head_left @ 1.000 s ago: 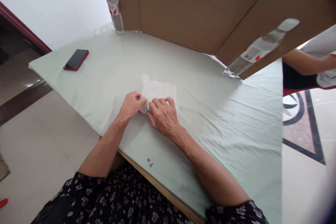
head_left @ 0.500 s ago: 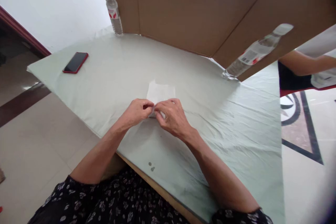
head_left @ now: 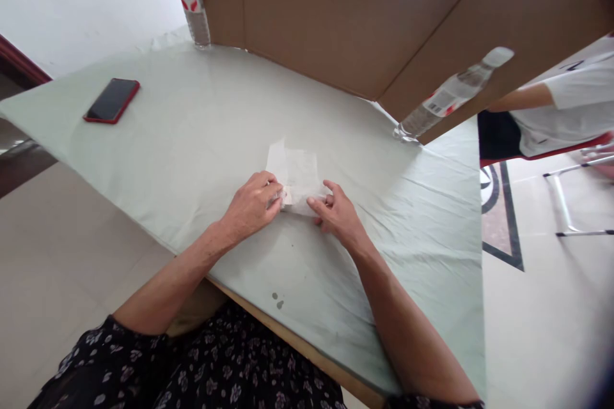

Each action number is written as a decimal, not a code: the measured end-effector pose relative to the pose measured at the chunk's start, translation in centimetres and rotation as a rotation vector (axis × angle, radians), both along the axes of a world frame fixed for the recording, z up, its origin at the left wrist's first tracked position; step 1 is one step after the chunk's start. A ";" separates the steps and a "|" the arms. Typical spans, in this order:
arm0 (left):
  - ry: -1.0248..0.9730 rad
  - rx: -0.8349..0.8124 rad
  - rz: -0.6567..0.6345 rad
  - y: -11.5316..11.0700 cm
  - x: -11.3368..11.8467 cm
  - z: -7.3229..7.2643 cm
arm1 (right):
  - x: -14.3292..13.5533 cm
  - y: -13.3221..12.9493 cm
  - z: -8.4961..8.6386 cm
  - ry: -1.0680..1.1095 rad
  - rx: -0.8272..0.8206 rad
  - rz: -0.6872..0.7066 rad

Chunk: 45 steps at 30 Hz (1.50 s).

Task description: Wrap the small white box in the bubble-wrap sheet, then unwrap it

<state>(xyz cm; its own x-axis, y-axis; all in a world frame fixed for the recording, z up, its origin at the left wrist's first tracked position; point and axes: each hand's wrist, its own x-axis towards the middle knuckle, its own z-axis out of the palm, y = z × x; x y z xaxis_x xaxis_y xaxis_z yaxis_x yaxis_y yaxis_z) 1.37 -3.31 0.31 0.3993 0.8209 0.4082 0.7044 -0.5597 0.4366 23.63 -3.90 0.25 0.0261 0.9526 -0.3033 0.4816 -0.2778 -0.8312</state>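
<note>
A thin white tissue paper sheet (head_left: 301, 169), creased and partly folded over at its left side, lies on the green-covered table. My left hand (head_left: 256, 201) is closed at its lower left, fingertips pinching a crumpled part of the sheet. What else those fingers may hold is hidden. At the sheet's right edge is my right hand (head_left: 338, 214). Its thumb touches the paper, the index finger stands apart from it, and the other fingers curl loosely below.
A phone with a red case (head_left: 112, 101) lies at the left. One water bottle (head_left: 192, 6) stands before the brown cardboard panel (head_left: 311, 13); another bottle (head_left: 448, 99) is by its right end. A person's white sleeve (head_left: 578, 92) shows beyond. Dark spots (head_left: 278, 300) mark the tablecloth (head_left: 230, 115).
My right hand has moved right, away from my left hand, and its pinch has loosened. More of the sheet shows between the hands. The whole view has shifted slightly.
</note>
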 end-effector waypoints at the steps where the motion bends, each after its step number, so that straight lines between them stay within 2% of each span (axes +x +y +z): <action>1: 0.005 0.006 -0.008 0.1 -0.1 0.0 | -0.5 0.4 0.1 0.020 -0.013 -0.018; 4: 0.031 0.008 -0.028 0.3 -0.2 0.1 | -1.7 1.2 -0.1 0.036 0.013 -0.052; 9: 0.095 -0.020 -0.045 0.5 -0.1 0.5 | -2.5 1.8 -1.4 -0.078 0.215 -0.016; 12: 0.134 -0.029 -0.058 0.5 -0.1 0.6 | -2.7 1.6 -1.6 -0.135 0.276 -0.004; 20: 0.147 -0.062 -0.099 1.0 -0.3 0.3 | -4.2 0.8 -0.4 0.142 0.330 -0.067; 27: 0.122 -0.117 -0.131 1.4 -0.1 0.3 | -5.4 1.7 0.0 0.108 0.372 -0.013; 31: 0.051 -0.178 -0.129 1.6 -0.1 0.1 | -5.4 1.2 0.1 0.128 0.329 0.005; 35: -0.050 -0.206 -0.121 1.7 -0.2 -0.2 | -5.5 0.2 0.6 0.144 0.269 0.091; 39: -0.206 -0.310 -0.097 1.6 -0.2 0.2 | -5.5 -0.2 1.0 0.031 0.305 0.239; 42: -0.292 -0.441 -0.008 1.5 0.2 0.8 | -5.3 -0.2 1.4 -0.069 0.329 0.297; 45: -0.259 -0.438 0.079 1.5 0.9 0.9 | -5.1 0.1 1.8 -0.071 0.308 0.324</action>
<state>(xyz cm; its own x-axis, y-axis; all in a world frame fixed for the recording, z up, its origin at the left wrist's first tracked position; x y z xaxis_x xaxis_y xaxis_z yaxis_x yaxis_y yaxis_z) 2.25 -1.77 1.25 0.2606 0.9606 0.0971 0.5747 -0.2351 0.7838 18.58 -3.76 2.04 -0.2778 0.9605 -0.0126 0.5617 0.1518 -0.8133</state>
